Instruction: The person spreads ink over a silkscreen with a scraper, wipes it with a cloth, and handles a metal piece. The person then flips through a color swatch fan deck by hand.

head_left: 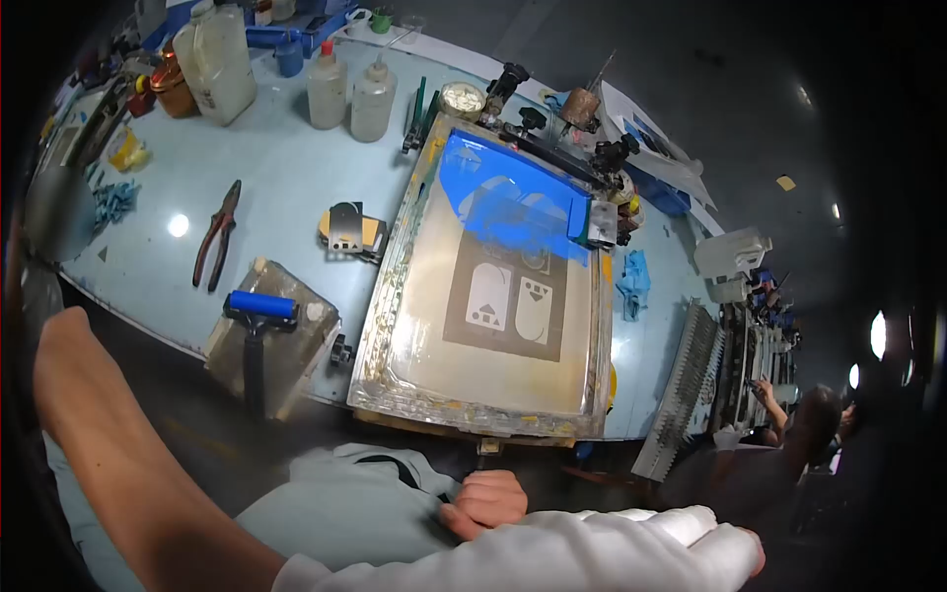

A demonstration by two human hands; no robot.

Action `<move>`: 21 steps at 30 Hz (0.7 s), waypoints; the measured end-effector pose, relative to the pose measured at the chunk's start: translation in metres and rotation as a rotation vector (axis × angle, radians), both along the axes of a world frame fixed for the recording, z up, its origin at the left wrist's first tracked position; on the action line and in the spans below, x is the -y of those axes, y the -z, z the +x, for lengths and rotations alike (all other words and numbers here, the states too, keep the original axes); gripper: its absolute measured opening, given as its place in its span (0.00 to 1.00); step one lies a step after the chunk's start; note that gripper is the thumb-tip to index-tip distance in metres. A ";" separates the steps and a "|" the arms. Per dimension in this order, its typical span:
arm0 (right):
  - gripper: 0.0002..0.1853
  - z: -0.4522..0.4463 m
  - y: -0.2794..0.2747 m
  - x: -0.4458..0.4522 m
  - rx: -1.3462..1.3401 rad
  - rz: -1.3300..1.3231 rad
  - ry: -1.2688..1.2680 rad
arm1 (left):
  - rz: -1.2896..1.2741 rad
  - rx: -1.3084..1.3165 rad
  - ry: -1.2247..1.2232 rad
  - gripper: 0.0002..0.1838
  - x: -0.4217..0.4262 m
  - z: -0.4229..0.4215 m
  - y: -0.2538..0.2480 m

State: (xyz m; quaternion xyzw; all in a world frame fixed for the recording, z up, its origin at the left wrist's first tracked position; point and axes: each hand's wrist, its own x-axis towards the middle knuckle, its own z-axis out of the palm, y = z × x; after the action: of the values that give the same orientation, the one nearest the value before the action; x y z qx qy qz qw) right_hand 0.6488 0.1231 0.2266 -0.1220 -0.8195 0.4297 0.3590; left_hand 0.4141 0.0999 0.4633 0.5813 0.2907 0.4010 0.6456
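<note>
My left hand [631, 548], in a white glove or wrap, lies across the bottom of the view, large and close to the camera. Its fingers appear stretched toward the right. Behind it, my bare right hand [490, 500] is curled closed; whatever is in its fingers is hidden. Just beyond stands a screen printing frame [473, 419], tilted on the table. Blue ink [493, 187] covers the upper mesh, and two pale card-like shapes show in the darker stencil [505, 340]. A roller with a blue barrel [262, 306] and black handle rests on a grimy block [286, 335] left of the frame.
Pliers [219, 235] and small printed cards [346, 229] lie on the pale table [281, 202]. Squeeze bottles [373, 102] and a plastic jug [215, 64] stand behind. Clamps [533, 120] hold the frame's far edge. A blue cloth [634, 284] lies right. Another person [789, 444] works at far right.
</note>
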 end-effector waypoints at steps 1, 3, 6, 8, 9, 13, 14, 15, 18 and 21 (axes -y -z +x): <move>0.12 0.004 0.004 0.005 0.013 -0.028 -0.007 | 0.014 0.005 0.008 0.17 0.000 0.000 0.004; 0.12 0.008 0.011 0.012 0.018 -0.066 -0.012 | 0.039 -0.007 0.025 0.17 0.000 0.000 0.010; 0.11 0.012 0.016 0.022 0.006 -0.122 -0.024 | 0.058 -0.038 0.033 0.17 0.004 0.002 0.013; 0.11 0.015 0.017 0.026 0.015 -0.145 -0.022 | 0.086 -0.059 0.035 0.17 0.006 0.003 0.019; 0.11 0.015 0.018 0.028 0.035 -0.152 -0.015 | 0.103 -0.068 0.032 0.17 0.008 0.002 0.021; 0.14 0.014 0.017 0.032 0.113 -0.142 0.013 | 0.189 -0.128 0.014 0.16 0.017 -0.001 0.032; 0.13 0.016 0.020 0.033 0.105 -0.159 0.026 | 0.215 -0.145 0.009 0.16 0.019 -0.001 0.035; 0.14 0.017 0.025 0.035 0.093 -0.180 0.035 | 0.247 -0.162 0.005 0.16 0.023 -0.001 0.037; 0.16 0.016 0.030 0.039 0.099 -0.180 0.055 | 0.329 -0.213 -0.026 0.16 0.035 -0.004 0.044; 0.16 0.000 0.010 0.033 0.126 -0.154 0.095 | 0.398 -0.248 -0.051 0.16 0.052 -0.007 0.051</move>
State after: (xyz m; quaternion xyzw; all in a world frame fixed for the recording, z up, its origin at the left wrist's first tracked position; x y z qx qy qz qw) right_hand 0.6491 0.0899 0.2161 -0.2146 -0.7982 0.4655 0.3164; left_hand 0.4074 0.0483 0.4128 0.7344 0.2977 0.3921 0.4672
